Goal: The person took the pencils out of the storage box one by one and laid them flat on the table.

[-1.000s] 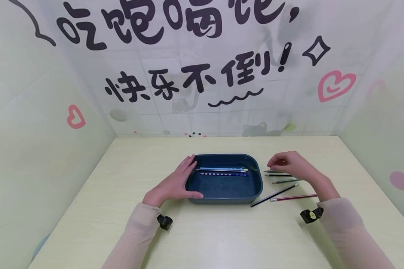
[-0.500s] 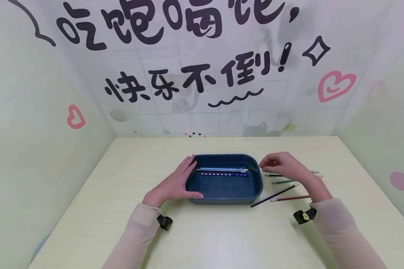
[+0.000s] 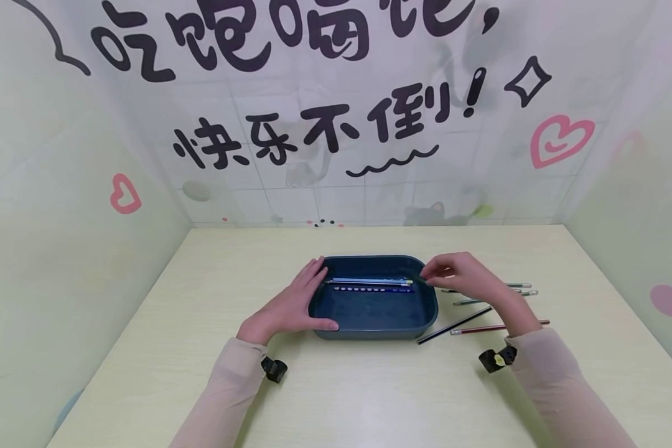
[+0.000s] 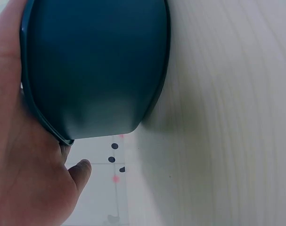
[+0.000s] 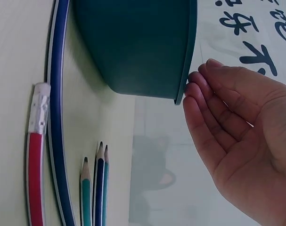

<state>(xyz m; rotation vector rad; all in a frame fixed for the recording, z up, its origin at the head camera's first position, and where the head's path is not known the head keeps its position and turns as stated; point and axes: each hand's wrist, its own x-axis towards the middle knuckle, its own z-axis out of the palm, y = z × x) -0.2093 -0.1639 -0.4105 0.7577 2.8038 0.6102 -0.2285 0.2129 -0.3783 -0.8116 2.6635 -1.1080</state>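
Observation:
A dark blue-green plastic box (image 3: 364, 333) stands in the middle of the table. Inside it lie a light blue pencil (image 3: 369, 282) and a dark blue pencil (image 3: 372, 289) with pale spots. My left hand (image 3: 292, 305) holds the box's left end, thumb over the front rim and fingers at the back corner. At the right rim is my right hand (image 3: 462, 274), fingertips drawn together just over the edge. The right wrist view shows the fingers bunched beside the rim; whether they pinch anything is hidden.
Several pencils lie right of the box: a red pencil (image 3: 481, 329) with an eraser, a dark blue pencil (image 3: 453, 326) slanting near the box corner, and a green pencil (image 5: 86, 197) among others partly under the right forearm. A printed curtain (image 3: 364, 205) backs the table.
My right hand has moved left, from above the pencils to the box's right rim. My left hand and the box have stayed in place.

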